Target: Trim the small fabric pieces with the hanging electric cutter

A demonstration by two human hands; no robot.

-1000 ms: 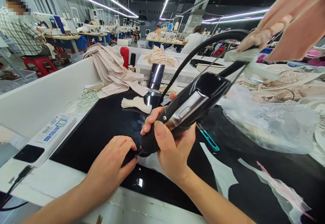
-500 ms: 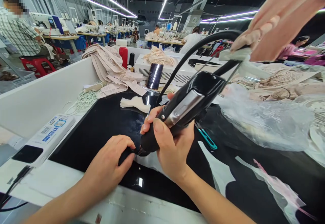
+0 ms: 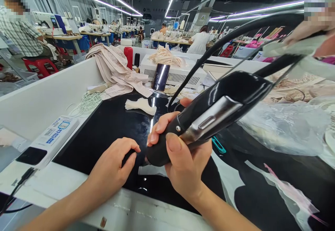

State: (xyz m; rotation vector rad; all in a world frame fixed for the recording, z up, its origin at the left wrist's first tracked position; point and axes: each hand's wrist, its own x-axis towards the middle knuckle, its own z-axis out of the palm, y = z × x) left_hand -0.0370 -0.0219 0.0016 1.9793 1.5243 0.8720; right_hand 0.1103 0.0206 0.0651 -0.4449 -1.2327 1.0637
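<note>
Handheld tool [image 3: 202,110] is glossy black with a silver plate [image 3: 213,119].

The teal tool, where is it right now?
In the head view, the teal tool lies on the black surface just right of the right hand, partly hidden behind the black handheld tool.

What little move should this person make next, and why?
Perhaps bring the left hand slightly right to steady the white piece. The right hand holds the black tool with its nose angled down close to that piece, while the left hand is beside the piece, apparently not touching it.
</note>
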